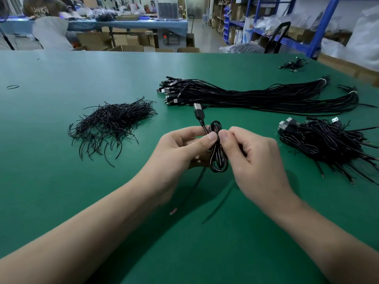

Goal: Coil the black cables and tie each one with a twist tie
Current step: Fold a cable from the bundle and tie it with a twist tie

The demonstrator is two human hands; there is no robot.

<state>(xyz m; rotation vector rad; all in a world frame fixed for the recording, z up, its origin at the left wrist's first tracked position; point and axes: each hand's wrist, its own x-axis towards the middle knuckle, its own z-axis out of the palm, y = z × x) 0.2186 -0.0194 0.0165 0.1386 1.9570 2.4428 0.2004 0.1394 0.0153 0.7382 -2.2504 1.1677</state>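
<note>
Head view. A coiled black cable (217,152) is held above the green table (61,181), in front of the person. The left hand (180,144) and right hand (252,152) both pinch it at its waist between thumb and curled fingers. The coil's long axis runs away from the person. Its USB plug (198,111) points to the far side, tilted slightly left. A loose tail (198,181) hangs below the left hand. Twist ties (110,124) lie piled to the left, straight cables (256,95) beyond, and coiled cables (328,144) to the right.
</note>
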